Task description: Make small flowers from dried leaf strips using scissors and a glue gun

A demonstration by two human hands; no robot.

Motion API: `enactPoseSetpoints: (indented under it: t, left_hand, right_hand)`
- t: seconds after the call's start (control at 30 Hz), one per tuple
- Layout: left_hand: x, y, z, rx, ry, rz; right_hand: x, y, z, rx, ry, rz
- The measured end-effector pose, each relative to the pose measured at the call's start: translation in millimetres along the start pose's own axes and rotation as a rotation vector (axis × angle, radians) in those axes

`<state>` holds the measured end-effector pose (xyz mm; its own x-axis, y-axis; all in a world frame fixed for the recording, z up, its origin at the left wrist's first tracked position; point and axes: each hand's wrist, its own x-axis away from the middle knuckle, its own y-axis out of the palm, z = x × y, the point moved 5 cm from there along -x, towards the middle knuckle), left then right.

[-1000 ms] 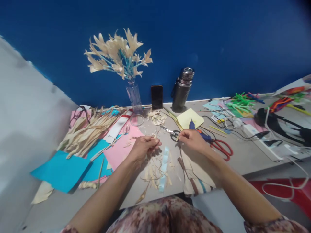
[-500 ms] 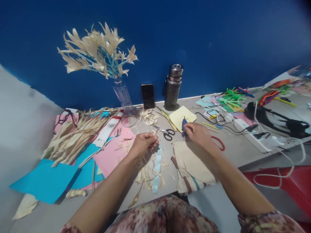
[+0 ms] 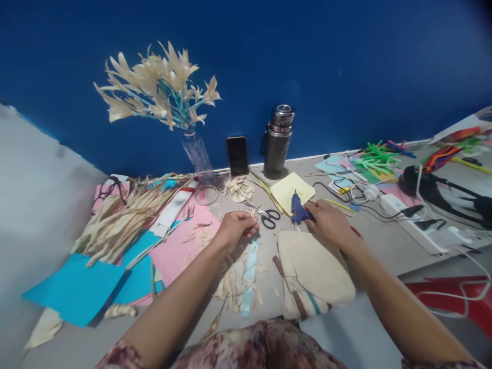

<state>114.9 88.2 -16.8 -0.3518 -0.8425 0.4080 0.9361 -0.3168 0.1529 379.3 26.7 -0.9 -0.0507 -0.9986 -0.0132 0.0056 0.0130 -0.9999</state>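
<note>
My left hand (image 3: 239,228) pinches a small pale husk piece (image 3: 253,215) above the scraps, its shape mostly hidden by my fingers. My right hand (image 3: 326,220) is wrapped round the handle of a blue glue gun (image 3: 298,209), whose nozzle points away from me over a yellow paper square (image 3: 291,188). Black-handled scissors (image 3: 269,218) lie between my hands. Below them are thin husk strips (image 3: 232,289) and a light blue ribbon strip (image 3: 250,277). A beige cloth (image 3: 313,261) lies just under my right hand. Behind the scissors sits a pile of curled husk pieces (image 3: 239,188).
A clear bottle (image 3: 198,159) holds husk flowers (image 3: 161,87) at the back. Near it stand a phone (image 3: 237,155) and a flask (image 3: 278,141). Dried husks (image 3: 115,220) and blue paper (image 3: 77,287) cover the left. Cables and a power strip (image 3: 413,225) lie right.
My right hand has moved from beside the scissors to the glue gun and taken hold of its handle. My left hand keeps its pinch on the husk piece. The camera view has shifted.
</note>
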Motion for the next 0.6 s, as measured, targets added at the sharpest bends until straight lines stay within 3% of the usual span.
enactPoseSetpoints:
  t: [0.17,0.3,0.5,0.6]
  left_hand:
    - [-6.5,2.9,1.1,-0.023,0.004,-0.008]
    - [-8.7,14.2,8.9,0.04,0.059,-0.002]
    - [-26.0,47.0,34.8,0.011,0.229,-0.031]
    - [-50.8,65.4,37.8,-0.115,0.179,-0.082]
  right_hand:
    - [1.9,-1.6,18.9,-0.296,-0.082,0.085]
    - [1.7,1.1,31.0,-0.475,-0.048,0.036]
    - [-2.9,-2.8,20.2,-0.278,-0.049,0.023]
    - [-5.6,-1.4,16.2,-0.206,-0.05,-0.014]
